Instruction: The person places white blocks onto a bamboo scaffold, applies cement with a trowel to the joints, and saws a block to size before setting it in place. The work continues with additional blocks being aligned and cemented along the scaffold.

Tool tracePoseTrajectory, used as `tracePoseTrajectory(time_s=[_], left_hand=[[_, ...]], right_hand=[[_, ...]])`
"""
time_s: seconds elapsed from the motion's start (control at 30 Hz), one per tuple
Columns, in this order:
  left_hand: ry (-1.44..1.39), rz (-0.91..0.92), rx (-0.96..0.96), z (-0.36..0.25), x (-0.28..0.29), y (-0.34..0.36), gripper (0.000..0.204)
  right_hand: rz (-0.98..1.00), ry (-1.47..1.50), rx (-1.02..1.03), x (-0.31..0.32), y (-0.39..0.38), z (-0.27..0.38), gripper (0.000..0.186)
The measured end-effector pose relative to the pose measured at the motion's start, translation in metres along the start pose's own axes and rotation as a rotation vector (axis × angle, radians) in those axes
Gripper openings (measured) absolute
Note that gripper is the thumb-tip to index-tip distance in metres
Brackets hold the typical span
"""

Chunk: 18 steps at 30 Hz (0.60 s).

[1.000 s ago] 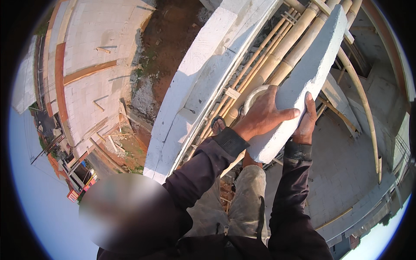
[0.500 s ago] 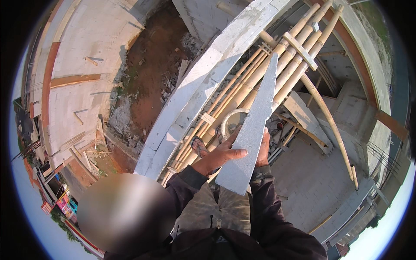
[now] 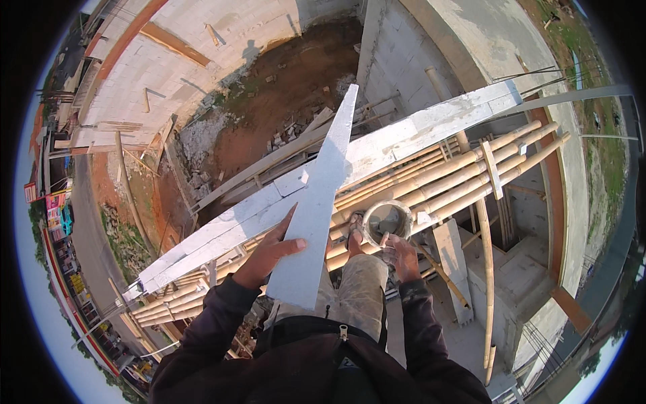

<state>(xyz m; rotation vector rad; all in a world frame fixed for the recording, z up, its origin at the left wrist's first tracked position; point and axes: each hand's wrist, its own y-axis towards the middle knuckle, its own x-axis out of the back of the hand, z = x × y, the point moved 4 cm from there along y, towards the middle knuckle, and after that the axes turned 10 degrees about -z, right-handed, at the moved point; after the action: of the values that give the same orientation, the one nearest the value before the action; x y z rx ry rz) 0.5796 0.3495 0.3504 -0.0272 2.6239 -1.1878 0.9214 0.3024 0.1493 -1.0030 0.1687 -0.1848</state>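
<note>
A long, tapering pale grey block slab [image 3: 316, 202] is held in my left hand [image 3: 276, 246], thumb over its face and fingers along its side; its point reaches over the white block wall top [image 3: 410, 138]. My right hand [image 3: 400, 252] is at the near right rim of a round, mortar-crusted bucket [image 3: 369, 221], its fingers bent around something too small to make out. The bucket stands on bundled bamboo poles [image 3: 444, 192], beside my bare-toed foot [image 3: 353, 239] in a sandal.
Beyond the wall is a deep pit [image 3: 282, 81] with bare soil and rubble. Below right are a concrete floor, a leaning plank [image 3: 451, 269] and a long bamboo pole [image 3: 489, 296]. A road [image 3: 101, 256] with shopfronts runs far below left.
My right hand has left the slab and moved to the bucket; my left hand alone carries the slab, shifted leftward. The view has turned, so the wall lies more crosswise.
</note>
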Motion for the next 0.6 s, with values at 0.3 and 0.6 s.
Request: tracePoseTrajectory(time_s=[0.3, 0.6], left_hand=[[-0.453, -0.629, -0.021, 0.040, 0.097, -0.182, 0.072], [-1.278, -1.003, -0.231, 0.171, 0.087, -0.301, 0.058]], right_hand=[[-0.075, -0.867, -0.103, 0.165, 0.046, -0.054, 0.023], [0.051, -1.301, -0.202, 0.086, 0.121, 0.073, 0.010]])
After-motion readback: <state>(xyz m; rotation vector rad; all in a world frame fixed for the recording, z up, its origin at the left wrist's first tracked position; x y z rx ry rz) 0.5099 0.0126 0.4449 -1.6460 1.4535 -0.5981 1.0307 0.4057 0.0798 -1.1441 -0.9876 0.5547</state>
